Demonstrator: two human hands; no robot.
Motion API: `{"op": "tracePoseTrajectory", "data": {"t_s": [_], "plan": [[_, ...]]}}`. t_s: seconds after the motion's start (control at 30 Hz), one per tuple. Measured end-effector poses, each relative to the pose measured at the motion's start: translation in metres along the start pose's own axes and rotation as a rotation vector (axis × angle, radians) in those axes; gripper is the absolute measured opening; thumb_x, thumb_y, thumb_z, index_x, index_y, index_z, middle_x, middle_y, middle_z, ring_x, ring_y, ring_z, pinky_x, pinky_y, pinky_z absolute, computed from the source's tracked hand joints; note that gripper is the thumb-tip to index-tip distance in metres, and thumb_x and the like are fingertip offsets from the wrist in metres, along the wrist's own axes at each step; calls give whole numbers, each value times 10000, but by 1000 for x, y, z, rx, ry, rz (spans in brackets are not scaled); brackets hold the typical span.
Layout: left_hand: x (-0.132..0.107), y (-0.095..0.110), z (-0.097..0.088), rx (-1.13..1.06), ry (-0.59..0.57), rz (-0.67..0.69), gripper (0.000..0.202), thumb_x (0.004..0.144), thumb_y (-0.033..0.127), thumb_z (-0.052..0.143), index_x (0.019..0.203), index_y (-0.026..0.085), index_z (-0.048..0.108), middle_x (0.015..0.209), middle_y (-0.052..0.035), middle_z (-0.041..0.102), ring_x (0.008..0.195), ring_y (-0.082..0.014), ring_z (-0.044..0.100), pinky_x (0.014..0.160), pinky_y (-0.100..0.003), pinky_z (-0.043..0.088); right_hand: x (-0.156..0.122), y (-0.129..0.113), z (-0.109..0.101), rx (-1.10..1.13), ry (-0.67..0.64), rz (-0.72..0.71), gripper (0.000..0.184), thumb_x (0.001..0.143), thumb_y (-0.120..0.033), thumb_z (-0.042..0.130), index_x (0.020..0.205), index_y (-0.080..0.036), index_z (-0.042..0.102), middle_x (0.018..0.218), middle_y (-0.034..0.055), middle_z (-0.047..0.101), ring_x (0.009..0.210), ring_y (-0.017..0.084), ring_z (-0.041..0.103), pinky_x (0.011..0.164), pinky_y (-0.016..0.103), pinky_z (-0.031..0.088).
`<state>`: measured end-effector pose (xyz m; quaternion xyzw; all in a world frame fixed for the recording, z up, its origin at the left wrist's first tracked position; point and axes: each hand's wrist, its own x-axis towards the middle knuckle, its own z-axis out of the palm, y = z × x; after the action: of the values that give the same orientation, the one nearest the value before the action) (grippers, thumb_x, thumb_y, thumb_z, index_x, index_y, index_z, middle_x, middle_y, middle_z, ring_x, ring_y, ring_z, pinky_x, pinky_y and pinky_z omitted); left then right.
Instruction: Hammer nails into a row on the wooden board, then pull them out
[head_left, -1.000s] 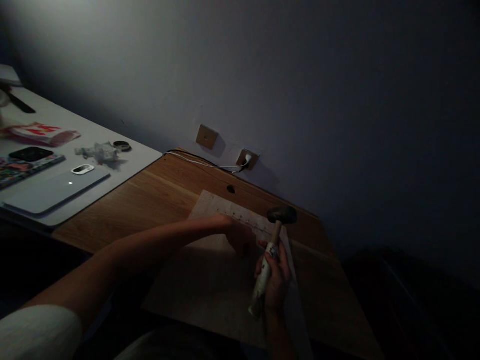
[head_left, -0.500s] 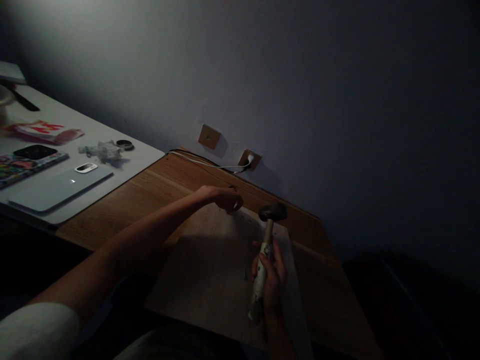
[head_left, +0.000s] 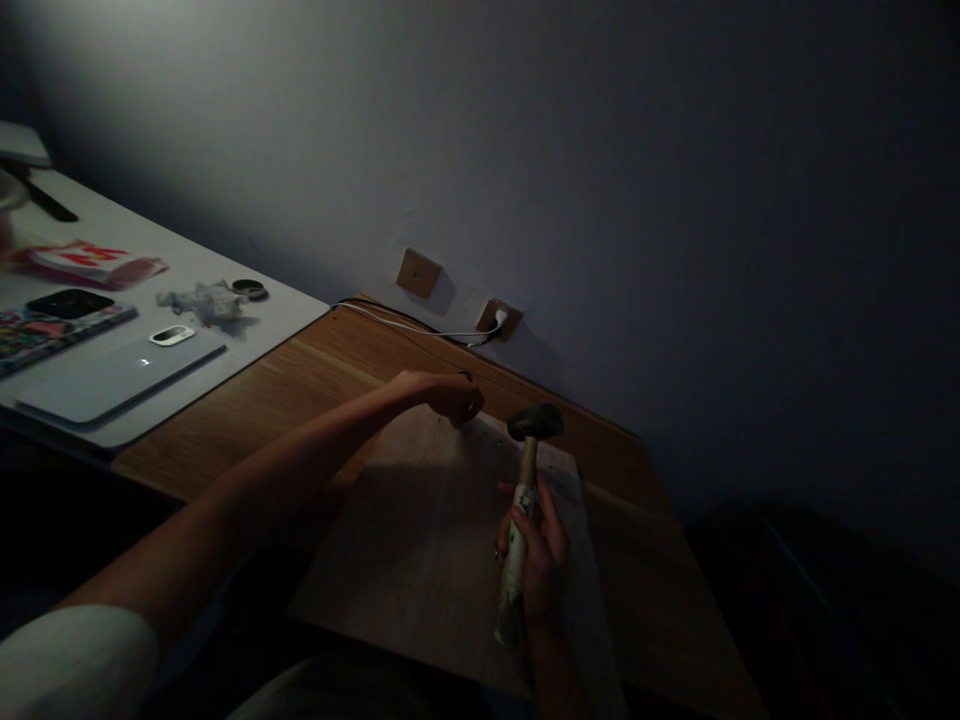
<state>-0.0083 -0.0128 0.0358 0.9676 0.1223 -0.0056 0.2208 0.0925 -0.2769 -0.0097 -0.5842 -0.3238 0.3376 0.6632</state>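
My right hand is wrapped round the pale, wrapped handle of a hammer, its dark head pointing away from me above the far right part of a wooden board. Toward the far edge of that board, my left hand is closed with the fingers curled down. Whatever the left fingers pinch is too dark and small to make out. The board lies flat on a brown wooden tabletop.
A white table adjoins on the left, bearing a silvery flat device, crumpled plastic, a tape roll and a red-and-white packet. Behind, cables run to a wall socket.
The hammer and my right hand have shifted slightly to the left, nearer my left hand. My left hand has stayed almost in place.
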Motion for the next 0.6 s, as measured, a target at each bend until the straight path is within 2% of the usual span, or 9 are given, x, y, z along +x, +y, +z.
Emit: {"op": "tracePoseTrajectory", "data": {"t_s": [0.37,0.47,0.6], "plan": [[1,-14,7,-59,37,11,170,690,42,692,803,169,691,755,26,692,688,-124,595,618,-200,404,1,-1,-1,-51,-40,-7,637,867,-341,658,1473,-255,478,1101,69,688,449,49,459,371,203,365],[-7,-17,21,-114,107,13,175,709,49,662,834,169,685,803,23,699,733,-122,618,640,-183,419,0,1,-1,-79,-81,14,621,870,-347,665,1459,-252,493,1117,67,679,467,48,466,385,204,380],[-20,-19,46,-246,281,-25,199,761,98,635,930,194,682,889,24,718,808,-127,664,714,-175,452,-1,2,2,-107,-120,39,651,864,-368,674,1474,-255,477,1102,62,672,468,54,470,370,204,385]]}}
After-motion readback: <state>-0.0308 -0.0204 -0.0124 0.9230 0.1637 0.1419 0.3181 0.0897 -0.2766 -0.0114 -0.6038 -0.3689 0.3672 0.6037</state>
